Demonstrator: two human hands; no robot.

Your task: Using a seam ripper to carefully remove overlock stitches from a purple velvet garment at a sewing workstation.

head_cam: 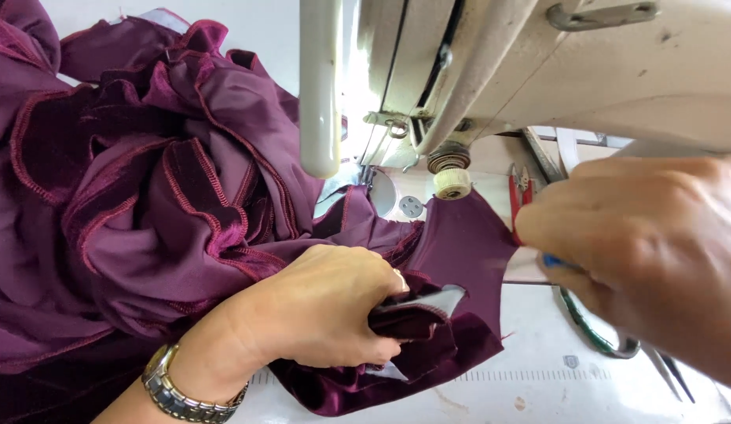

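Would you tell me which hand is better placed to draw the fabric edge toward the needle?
Probably the right hand: its fingers already pinch the purple fabric edge beside the sewing machine. The left hand is bunching folds lower down.

White sewing table point(538, 377), a bit scuffed, printed ruler strip point(530, 375) along the near edge. Cream sewing machine point(585, 71) sitting on top. Big heap of purple fabric point(145, 196) piled across the left side, spilling toward the needle plate. Scissors point(609, 338) lying flat on the right, red snips point(519, 192) further back.
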